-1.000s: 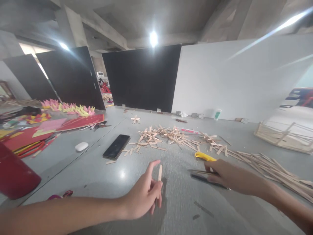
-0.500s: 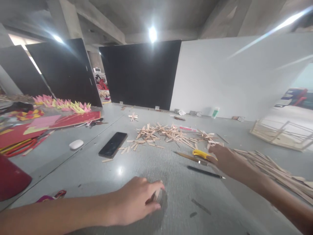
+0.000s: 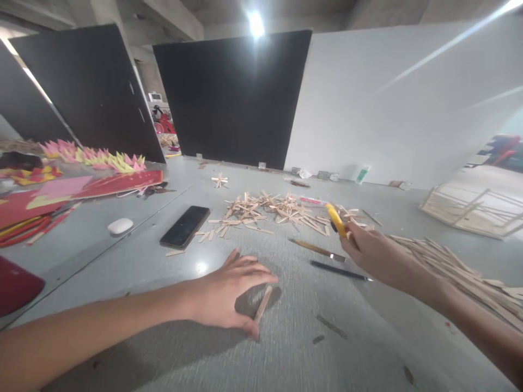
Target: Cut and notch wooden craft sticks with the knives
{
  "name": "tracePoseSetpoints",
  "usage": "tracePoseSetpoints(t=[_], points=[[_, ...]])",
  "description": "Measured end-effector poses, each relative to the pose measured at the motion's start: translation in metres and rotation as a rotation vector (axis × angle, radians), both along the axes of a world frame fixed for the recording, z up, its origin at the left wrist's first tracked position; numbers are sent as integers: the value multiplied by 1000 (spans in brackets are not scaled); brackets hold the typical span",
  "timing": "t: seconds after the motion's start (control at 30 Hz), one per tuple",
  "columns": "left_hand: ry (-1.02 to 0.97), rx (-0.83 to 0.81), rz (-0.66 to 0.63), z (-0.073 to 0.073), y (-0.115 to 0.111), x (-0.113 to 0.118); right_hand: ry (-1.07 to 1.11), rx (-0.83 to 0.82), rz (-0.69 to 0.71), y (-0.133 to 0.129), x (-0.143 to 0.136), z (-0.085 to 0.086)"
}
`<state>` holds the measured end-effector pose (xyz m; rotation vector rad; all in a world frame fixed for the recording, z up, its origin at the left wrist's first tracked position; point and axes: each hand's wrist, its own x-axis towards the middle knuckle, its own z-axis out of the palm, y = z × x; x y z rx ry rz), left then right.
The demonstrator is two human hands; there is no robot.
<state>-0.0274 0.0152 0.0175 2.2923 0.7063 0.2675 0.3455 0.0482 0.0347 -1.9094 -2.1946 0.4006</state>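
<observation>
My left hand (image 3: pixel 235 291) is spread low over the grey table, its thumb beside a short wooden strip (image 3: pixel 263 305) that lies between thumb and fingers. My right hand (image 3: pixel 363 245) is closed around a yellow cutter (image 3: pixel 336 220), raised a little at the right. Just below the cutter lie a brown-handled tool (image 3: pixel 314 249) and a black pen (image 3: pixel 339 270). Behind both hands spreads a pile of small wooden pieces (image 3: pixel 281 209), some in star shapes.
A black phone (image 3: pixel 185 226) and a white case (image 3: pixel 120 226) lie at the left, near red sheets (image 3: pixel 118 185). Long wooden strips (image 3: pixel 461 277) cover the right side, with a stick frame (image 3: pixel 461 215) behind. Boards (image 3: pixel 232 103) stand along the back.
The yellow cutter has been lifted off the table in my right hand. My left hand has opened from a pinch, and the short strip now lies between its fingers. The view has tilted down slightly.
</observation>
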Motion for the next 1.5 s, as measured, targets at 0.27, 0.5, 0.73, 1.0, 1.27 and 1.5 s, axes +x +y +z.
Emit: tracePoseSetpoints(t=[0.27, 0.5, 0.73, 1.0, 1.27, 1.5], points=[[78, 77, -61, -10, -4, 8, 529, 86, 179, -76, -84, -10], [62, 148, 30, -2, -18, 10, 505, 203, 171, -111, -86, -55], [144, 573, 111, -15, -46, 11, 473, 279, 151, -107, -92, -45], [403, 1168, -31, -24, -55, 12, 568, 286, 115, -105, -94, -48], [353, 696, 67, -24, -43, 15, 845, 65, 64, -102, -96, -53], [211, 293, 298, -12, -28, 12, 1043, -76, -37, -89, -105, -48]])
